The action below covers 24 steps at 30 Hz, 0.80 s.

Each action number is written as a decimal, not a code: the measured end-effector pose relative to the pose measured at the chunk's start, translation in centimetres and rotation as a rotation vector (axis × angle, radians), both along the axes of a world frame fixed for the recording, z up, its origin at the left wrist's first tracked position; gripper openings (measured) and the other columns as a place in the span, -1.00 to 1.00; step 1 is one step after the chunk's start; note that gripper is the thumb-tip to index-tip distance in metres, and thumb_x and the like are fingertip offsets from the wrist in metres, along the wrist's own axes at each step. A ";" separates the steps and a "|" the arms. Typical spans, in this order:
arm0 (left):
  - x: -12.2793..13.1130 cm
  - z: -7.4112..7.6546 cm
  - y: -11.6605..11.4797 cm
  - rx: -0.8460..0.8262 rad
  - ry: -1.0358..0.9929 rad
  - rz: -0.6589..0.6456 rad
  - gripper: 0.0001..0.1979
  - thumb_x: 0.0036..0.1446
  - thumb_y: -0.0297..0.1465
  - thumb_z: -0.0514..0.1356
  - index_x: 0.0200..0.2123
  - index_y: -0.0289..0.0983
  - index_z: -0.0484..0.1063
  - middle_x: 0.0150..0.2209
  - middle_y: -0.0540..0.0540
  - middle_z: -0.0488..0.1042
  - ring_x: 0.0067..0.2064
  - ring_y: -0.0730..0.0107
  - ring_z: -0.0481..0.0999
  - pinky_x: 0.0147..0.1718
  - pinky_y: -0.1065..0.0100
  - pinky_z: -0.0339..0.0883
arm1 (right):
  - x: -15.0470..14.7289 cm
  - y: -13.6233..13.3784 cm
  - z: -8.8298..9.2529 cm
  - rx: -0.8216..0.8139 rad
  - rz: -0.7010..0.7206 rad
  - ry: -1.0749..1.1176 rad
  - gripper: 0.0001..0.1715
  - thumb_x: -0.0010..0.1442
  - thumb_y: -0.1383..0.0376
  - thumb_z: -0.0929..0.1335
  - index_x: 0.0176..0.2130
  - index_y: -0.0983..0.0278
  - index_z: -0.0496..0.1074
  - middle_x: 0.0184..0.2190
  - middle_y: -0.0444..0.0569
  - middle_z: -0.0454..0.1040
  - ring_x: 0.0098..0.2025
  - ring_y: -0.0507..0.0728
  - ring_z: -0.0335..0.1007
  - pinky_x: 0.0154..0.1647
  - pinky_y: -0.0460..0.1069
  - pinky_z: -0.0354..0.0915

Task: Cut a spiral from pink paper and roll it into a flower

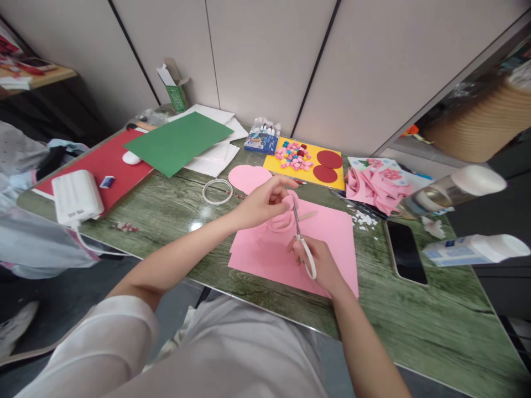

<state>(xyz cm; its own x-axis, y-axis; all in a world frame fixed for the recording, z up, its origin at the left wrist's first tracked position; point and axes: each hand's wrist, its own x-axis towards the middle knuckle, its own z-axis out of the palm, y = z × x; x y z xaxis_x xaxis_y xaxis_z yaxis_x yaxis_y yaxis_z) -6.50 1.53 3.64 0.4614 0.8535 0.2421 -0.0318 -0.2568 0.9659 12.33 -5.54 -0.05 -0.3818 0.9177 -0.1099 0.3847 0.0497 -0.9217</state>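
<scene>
My left hand (269,202) pinches a small curled piece of pink paper (291,198) between thumb and fingers. Wrapped round the white handles of a pair of scissors (306,254), my right hand (317,260) points the blades up and away from me. The blades meet the pink piece close by my left fingertips; whether they are cutting it I cannot tell. Beneath both hands lie pink paper sheets (274,265), with a curled pink strip (280,222) and a thin pale stick (308,215) on top.
Behind are pink ovals (249,178), a white ring (218,192), a yellow sheet (307,174) with small balls and dark red circles, and a marker box (262,138). Green paper (180,141) is left; pink scraps (375,188), a phone (406,251) and bottles (477,249) are right.
</scene>
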 end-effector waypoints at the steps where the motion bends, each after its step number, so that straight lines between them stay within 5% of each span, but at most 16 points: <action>1: 0.0 0.0 0.0 -0.001 -0.004 0.004 -0.68 0.04 -0.50 0.15 -0.10 -0.28 0.21 -0.47 0.06 0.26 -0.45 0.60 0.28 -0.47 0.48 0.15 | 0.0 0.0 0.0 -0.002 -0.002 0.001 -0.57 0.19 0.01 0.20 -0.48 0.29 0.29 -0.63 -0.17 0.23 -0.54 0.01 0.18 -0.49 -0.08 0.13; 24: -0.8 0.6 0.6 0.012 -0.046 0.104 -0.64 -0.03 -0.59 0.11 -0.11 -0.27 0.24 -0.48 0.08 0.31 -0.46 0.61 0.33 -0.49 0.51 0.20 | 0.0 0.0 0.3 -0.002 0.022 -0.038 -0.58 0.19 0.07 0.22 -0.55 0.28 0.26 -0.66 -0.19 0.24 -0.56 0.01 0.20 -0.49 -0.09 0.13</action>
